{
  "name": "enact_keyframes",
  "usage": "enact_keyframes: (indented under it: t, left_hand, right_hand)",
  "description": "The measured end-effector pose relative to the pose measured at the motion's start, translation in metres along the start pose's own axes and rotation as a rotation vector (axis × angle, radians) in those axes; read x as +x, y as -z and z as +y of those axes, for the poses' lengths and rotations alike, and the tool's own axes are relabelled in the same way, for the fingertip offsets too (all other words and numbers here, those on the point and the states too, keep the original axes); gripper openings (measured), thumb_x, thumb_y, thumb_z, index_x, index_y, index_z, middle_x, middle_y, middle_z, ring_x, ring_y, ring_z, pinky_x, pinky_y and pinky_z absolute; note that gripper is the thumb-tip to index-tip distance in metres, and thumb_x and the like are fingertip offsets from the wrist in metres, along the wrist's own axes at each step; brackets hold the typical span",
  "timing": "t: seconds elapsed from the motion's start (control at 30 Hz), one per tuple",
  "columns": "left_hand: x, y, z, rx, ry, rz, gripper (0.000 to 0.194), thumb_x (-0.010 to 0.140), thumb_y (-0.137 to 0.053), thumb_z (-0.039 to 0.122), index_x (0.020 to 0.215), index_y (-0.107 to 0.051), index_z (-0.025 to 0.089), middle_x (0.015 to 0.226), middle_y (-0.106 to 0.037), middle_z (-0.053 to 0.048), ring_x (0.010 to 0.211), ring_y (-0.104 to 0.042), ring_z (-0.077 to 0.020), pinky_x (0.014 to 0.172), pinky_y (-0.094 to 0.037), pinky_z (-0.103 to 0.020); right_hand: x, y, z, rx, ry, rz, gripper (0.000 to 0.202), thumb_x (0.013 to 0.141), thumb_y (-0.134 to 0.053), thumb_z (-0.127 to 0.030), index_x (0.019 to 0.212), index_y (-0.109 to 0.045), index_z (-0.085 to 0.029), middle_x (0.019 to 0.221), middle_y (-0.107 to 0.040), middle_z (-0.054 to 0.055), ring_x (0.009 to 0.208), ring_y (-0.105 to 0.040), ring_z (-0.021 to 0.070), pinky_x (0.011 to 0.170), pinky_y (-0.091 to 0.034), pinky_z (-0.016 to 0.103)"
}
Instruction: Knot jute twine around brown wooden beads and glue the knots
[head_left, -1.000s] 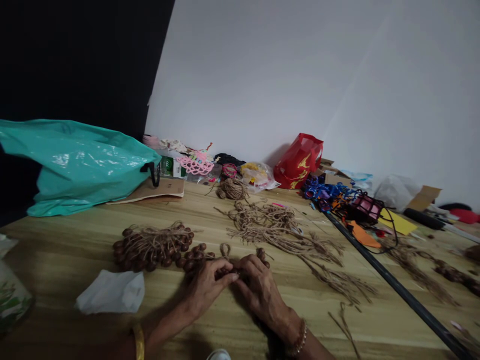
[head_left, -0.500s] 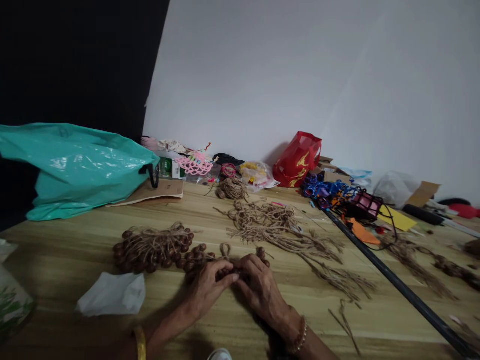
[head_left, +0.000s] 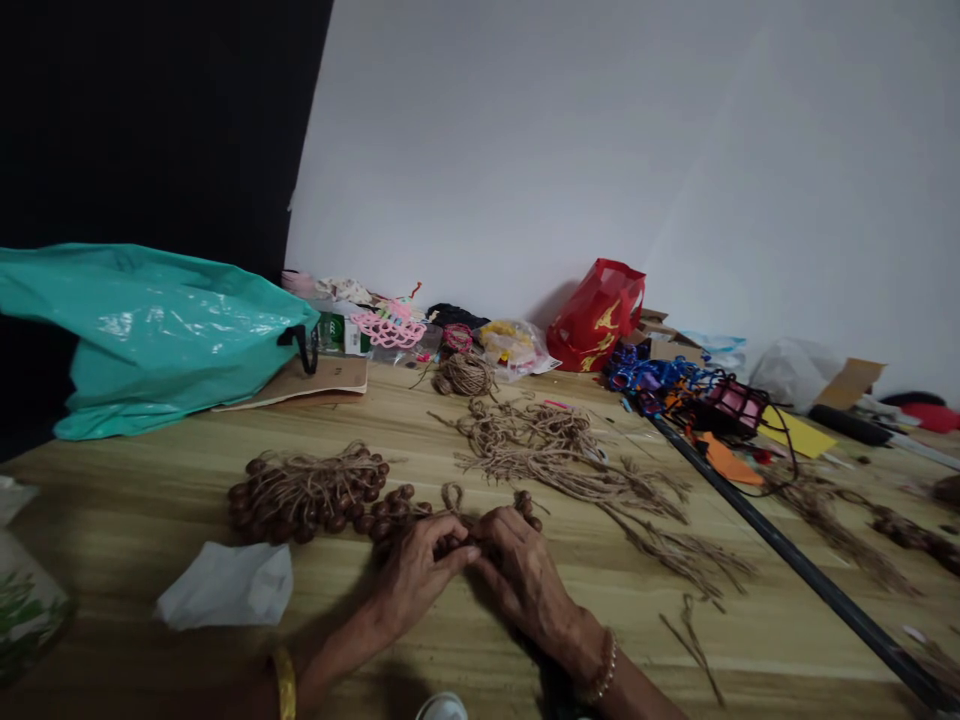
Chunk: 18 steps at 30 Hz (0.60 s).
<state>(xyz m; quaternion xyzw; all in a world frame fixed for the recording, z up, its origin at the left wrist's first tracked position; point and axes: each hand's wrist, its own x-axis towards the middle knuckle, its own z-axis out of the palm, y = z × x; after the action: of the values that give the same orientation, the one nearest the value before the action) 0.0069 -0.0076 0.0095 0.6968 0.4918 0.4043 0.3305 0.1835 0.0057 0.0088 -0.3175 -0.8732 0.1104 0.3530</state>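
Observation:
My left hand (head_left: 420, 560) and my right hand (head_left: 519, 565) meet at the front middle of the table, fingers closed on a twine cord strung with brown beads. The exact spot they pinch is hidden by the fingers. A loop of twine (head_left: 452, 495) sticks up just behind the fingertips. Brown beads (head_left: 391, 512) show left of my left hand, and a few more beads (head_left: 527, 508) peek out behind my right hand. Further left lies a bundle of beaded twine (head_left: 311, 492), its strands heaped over the round beads.
Loose twine strands (head_left: 540, 455) spread behind my right hand, with a twine coil (head_left: 463, 375) further back. A white tissue (head_left: 226, 587) lies at left front. A black bar (head_left: 795, 560) crosses the right side. A teal bag (head_left: 157, 340) and red bag (head_left: 598, 318) stand behind.
Both hands keep nearly the same pose over the beaded twine. The view has shifted very slightly; nothing else has visibly moved.

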Motion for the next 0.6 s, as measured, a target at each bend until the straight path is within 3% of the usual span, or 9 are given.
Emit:
enact_keyframes:
  t: [0.2,0.4,0.6]
  left_hand:
    - [0.0007,-0.0027,-0.0027,0.005,0.002,0.048,0.017,0.078,-0.058,0.036,0.073,-0.062,0.020,0.072,-0.065,-0.002,0.073,-0.060,-0.0200,0.068,-0.046,-0.028]
    - [0.0009,-0.0045,-0.0067,-0.032,0.030,0.036,0.021,0.079,-0.058,0.034,0.090,-0.067,0.018,0.085,-0.070,-0.005,0.079,-0.063,-0.0214,0.073,-0.049,-0.030]
    - [0.0003,-0.0016,-0.0026,0.023,0.004,0.031,0.020,0.080,-0.057,0.036,0.080,-0.066,0.019,0.078,-0.068,-0.003,0.074,-0.062,-0.0198,0.069,-0.047,-0.028]
  right_hand:
    - [-0.0009,-0.0022,0.0030,0.030,-0.002,0.006,0.007,0.094,-0.052,-0.023,0.097,-0.057,-0.020,0.088,-0.060,0.006,0.079,-0.054,0.0204,0.070,-0.043,0.032]
    - [-0.0001,-0.0005,0.0018,0.064,-0.011,0.030,0.009,0.093,-0.052,-0.019,0.100,-0.058,-0.020,0.090,-0.060,0.006,0.081,-0.056,0.0201,0.073,-0.045,0.032]
    - [0.0016,0.0013,-0.0017,0.062,-0.001,0.008,0.012,0.092,-0.054,-0.017,0.103,-0.059,-0.020,0.094,-0.062,0.006,0.084,-0.058,0.0196,0.078,-0.046,0.032]
